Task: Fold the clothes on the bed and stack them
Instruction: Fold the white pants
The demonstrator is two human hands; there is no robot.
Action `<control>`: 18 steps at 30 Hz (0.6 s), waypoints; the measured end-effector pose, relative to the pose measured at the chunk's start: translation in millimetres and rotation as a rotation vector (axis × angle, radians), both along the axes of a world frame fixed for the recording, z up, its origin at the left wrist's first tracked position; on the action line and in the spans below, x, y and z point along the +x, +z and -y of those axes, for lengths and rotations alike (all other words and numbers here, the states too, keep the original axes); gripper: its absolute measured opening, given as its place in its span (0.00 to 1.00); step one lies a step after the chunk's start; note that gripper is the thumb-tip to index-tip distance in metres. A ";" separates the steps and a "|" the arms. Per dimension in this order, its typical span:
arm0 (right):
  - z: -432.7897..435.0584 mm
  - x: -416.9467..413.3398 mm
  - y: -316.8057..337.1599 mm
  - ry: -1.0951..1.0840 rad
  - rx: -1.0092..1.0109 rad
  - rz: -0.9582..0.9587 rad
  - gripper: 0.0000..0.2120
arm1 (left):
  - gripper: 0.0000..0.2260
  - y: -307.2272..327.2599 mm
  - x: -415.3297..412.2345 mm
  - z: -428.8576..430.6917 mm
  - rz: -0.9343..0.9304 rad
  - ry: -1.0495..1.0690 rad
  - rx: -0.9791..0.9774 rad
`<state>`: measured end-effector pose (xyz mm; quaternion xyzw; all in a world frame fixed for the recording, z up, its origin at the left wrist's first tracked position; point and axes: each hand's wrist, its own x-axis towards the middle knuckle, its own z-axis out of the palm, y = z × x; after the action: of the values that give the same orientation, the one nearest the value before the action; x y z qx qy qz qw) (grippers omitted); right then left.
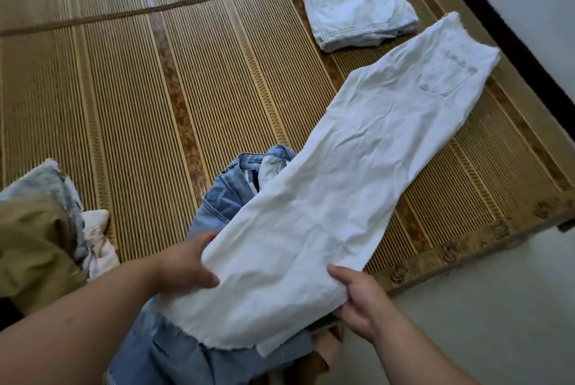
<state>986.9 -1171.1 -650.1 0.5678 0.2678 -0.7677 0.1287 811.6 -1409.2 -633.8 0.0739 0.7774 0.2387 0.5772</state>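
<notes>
Between our two hands, close to the frayed hem, the white trousers [357, 173] are held at both side edges. Our left hand [186, 263] grips the left edge, its fingers curled round the cloth. Our right hand [364, 300] pinches the right edge, thumb on top and fingers underneath. From the grip the trousers stretch away to the right as one long strip. Their waist end, with a pocket facing up, lies flat on the woven mat [155, 89]. Beyond that far end, just apart from it, sits a folded white garment [354, 2]. Under and just left of our grip lie crumpled blue jeans [224, 198], partly covered by the trousers. Further left of our left hand is a heap of khaki cloth [31, 244]. To the right of our right hand is pale floor [482, 307].
</notes>
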 end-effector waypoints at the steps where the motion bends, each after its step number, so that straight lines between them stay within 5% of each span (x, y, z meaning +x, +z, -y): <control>1: 5.8 -1.5 2.6 0.028 0.039 0.026 0.11 | 0.30 -1.7 1.3 6.3 0.021 0.012 0.009; 4: 23.8 -6.0 12.2 0.040 0.189 0.094 0.11 | 0.22 0.4 0.1 22.0 0.119 0.114 0.082; 8: 24.1 -37.1 35.8 -0.198 0.402 0.026 0.13 | 0.20 14.0 -16.5 32.9 0.263 0.509 0.257; 11: 13.0 -87.7 56.8 -0.281 0.444 -0.109 0.26 | 0.18 20.6 -30.8 31.3 0.291 0.884 0.415; 14: 9.1 -139.6 73.6 0.002 0.595 -0.117 0.42 | 0.13 25.8 -36.7 20.9 0.359 1.163 0.562; 18: 12.9 -180.0 80.2 0.215 0.629 -0.086 0.26 | 0.18 27.1 -34.0 1.7 0.368 1.236 0.624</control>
<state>806.9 -1184.1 -569.8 0.5153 0.5551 -0.6527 0.0164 777.6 -1411.0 -606.8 -0.2598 0.4627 0.7418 0.4100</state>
